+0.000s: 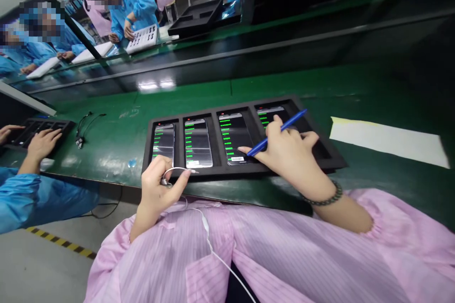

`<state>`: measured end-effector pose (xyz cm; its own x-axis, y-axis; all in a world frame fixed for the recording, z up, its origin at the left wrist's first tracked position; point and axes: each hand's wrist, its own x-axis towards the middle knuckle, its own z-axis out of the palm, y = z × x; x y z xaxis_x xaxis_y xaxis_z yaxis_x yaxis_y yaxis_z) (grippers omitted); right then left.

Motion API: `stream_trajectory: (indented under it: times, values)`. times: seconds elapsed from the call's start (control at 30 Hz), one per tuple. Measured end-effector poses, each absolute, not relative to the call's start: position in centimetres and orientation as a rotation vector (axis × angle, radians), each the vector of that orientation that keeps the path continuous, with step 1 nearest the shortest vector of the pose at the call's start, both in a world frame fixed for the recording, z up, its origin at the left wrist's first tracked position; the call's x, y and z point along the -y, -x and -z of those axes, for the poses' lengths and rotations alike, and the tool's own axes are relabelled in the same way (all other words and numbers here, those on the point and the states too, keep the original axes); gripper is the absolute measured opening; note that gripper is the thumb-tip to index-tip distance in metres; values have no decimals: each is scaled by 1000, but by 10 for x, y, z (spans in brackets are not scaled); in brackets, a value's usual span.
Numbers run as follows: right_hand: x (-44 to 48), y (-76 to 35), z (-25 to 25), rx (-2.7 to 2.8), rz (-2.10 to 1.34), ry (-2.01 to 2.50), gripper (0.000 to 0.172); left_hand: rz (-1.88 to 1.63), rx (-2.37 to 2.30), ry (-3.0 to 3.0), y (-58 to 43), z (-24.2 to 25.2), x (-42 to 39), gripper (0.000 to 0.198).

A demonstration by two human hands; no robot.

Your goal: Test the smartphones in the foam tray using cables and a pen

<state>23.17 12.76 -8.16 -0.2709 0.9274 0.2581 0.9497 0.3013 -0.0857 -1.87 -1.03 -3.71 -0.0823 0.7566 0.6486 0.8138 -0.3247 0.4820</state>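
Observation:
A black foam tray (216,173) lies before me, with several smartphones in its slots, their screens showing rows of green bars. My left hand (156,189) is closed around a white earphone cable (205,223), by the tray's front left corner; the cable's slim plug (194,171) sticks out past the thumb. Between the fingers of my right hand (289,154) sits a blue pen (295,116), held slantwise. That hand hovers over the rightmost phone (265,118) and partly hides it; whether a fingertip touches the screen I cannot tell. The third phone (232,139) lies just left of it.
A white paper strip (387,141) lies on the green table (366,87) at right. At left are a short black cable (81,132) and a co-worker's hands (42,144) over another black tray (66,128). Across the bench, people in blue handle white trays (144,40).

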Motion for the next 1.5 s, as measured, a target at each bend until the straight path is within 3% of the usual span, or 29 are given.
stream_trajectory:
  times: [0.2,0.4,0.53,0.67,0.8,0.93,1.13,1.3,1.5]
  values:
    - [-155,-213,73,2385,118,1750,84,1185,1864,1998,51,45,27,34]
    - [-152,-215,67,2329,68,1672,92,1223,1642,1797,96,45,41,48]
    - [-127,-208,58,2460,13,1168,77,1278,1709,2058,111,51,46,52]
    - [-103,-182,66,2717,-92,537,50,1009,1967,2336,113,62,36,56]
    - [-110,-157,81,2781,-99,588,46,700,2125,2300,114,67,16,57]
    - [-129,-146,86,2730,-71,839,50,621,2222,2168,121,66,-5,57]
    - [-125,-148,90,2653,-70,955,54,806,2311,2117,128,74,-12,58]
    - [-115,-157,93,2558,-85,853,47,1226,1989,1979,128,88,0,62]
    - [-115,-158,93,2603,-102,784,45,1228,1813,2026,128,92,6,53]
